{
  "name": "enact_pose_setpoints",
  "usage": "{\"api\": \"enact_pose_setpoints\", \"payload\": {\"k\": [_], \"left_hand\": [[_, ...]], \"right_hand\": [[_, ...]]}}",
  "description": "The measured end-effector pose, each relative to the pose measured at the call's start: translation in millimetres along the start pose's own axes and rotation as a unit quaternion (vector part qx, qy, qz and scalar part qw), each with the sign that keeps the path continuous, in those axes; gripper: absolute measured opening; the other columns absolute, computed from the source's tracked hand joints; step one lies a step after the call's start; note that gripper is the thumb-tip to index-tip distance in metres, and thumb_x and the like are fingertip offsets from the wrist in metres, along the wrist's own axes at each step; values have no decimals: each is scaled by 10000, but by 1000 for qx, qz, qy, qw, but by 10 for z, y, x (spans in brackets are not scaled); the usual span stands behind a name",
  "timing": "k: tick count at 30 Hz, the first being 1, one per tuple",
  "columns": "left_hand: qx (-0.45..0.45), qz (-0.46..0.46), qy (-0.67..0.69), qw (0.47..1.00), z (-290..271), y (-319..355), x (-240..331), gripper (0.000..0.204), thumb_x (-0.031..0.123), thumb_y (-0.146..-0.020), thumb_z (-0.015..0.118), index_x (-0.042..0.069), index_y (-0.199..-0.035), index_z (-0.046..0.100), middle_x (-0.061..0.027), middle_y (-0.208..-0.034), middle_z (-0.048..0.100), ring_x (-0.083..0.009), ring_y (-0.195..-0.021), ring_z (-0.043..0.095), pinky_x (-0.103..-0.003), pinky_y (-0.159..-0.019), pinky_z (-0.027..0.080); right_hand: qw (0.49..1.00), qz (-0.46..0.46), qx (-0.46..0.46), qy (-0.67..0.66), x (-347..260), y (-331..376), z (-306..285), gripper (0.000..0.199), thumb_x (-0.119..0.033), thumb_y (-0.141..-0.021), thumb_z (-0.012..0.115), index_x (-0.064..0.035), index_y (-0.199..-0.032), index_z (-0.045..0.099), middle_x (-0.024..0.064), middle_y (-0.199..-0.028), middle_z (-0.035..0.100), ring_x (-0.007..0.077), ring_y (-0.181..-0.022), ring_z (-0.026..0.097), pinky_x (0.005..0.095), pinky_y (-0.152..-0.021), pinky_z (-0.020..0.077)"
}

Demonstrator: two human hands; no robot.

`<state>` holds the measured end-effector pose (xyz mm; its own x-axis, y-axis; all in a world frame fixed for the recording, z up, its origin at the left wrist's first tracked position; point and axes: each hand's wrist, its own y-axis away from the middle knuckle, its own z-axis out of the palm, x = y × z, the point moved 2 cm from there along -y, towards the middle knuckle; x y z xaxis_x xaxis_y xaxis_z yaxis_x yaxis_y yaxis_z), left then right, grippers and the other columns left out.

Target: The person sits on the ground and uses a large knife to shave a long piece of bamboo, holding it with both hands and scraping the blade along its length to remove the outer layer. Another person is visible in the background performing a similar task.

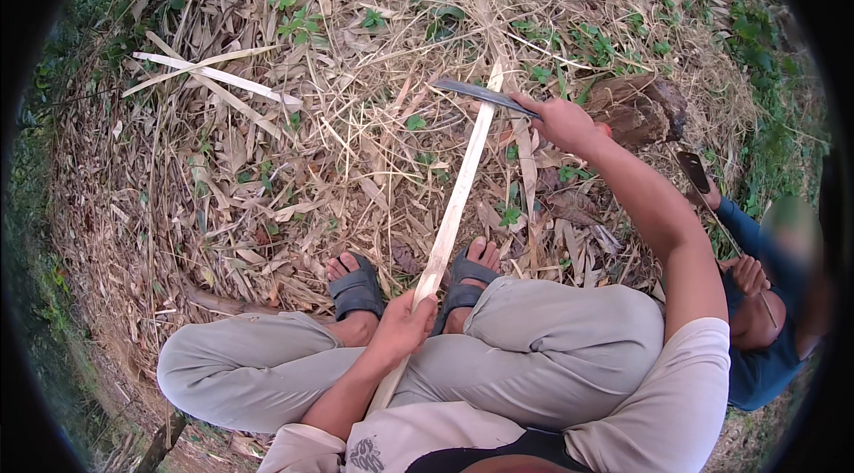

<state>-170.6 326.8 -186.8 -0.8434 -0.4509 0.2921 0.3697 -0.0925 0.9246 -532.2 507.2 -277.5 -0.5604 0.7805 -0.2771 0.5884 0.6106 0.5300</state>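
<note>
While a long, straight, grey metal knife lies across a long, flat, cream-coloured strip of bamboo or wood, the work looks partway through: three slender, pale strips lie crossed toward the left edge of the brown, leaf-strewn ground, seemingly cut already, while the piece in hand appears unfinished; how much remains cannot be told. It slants between two feet in dark, strapped sandals, its far end just past the blade and left of a rough brown log, its near end over the lap of the light grey trousers. The bare left hand grasps it low down, fingers wrapped around it. The bare right hand clasps the knife's mostly hidden handle, its fingers just right of the strip, apart from it; whether the edge bites in cannot be seen.
</note>
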Motion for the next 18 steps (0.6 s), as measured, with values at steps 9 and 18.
{"api": "enact_pose_setpoints", "payload": {"k": [9,18], "left_hand": [[5,23,1,1000,-44,75,15,198,249,-1037,499,114,-894,476,85,-631,364,-17,-463,284,-224,-397,205],[-6,51,-19,998,-135,-2,-48,198,264,-1034,522,97,-927,506,74,-649,410,-24,-477,330,-218,-398,243]], "right_hand": [[988,-131,70,-30,-418,202,181,658,-155,-913,594,-356,-1501,378,197,-848,659,394,-779,661,491,-733,531],[990,-67,108,-54,-380,128,3,671,-123,-901,596,-321,-1507,386,202,-803,649,379,-747,663,471,-704,531]]}}
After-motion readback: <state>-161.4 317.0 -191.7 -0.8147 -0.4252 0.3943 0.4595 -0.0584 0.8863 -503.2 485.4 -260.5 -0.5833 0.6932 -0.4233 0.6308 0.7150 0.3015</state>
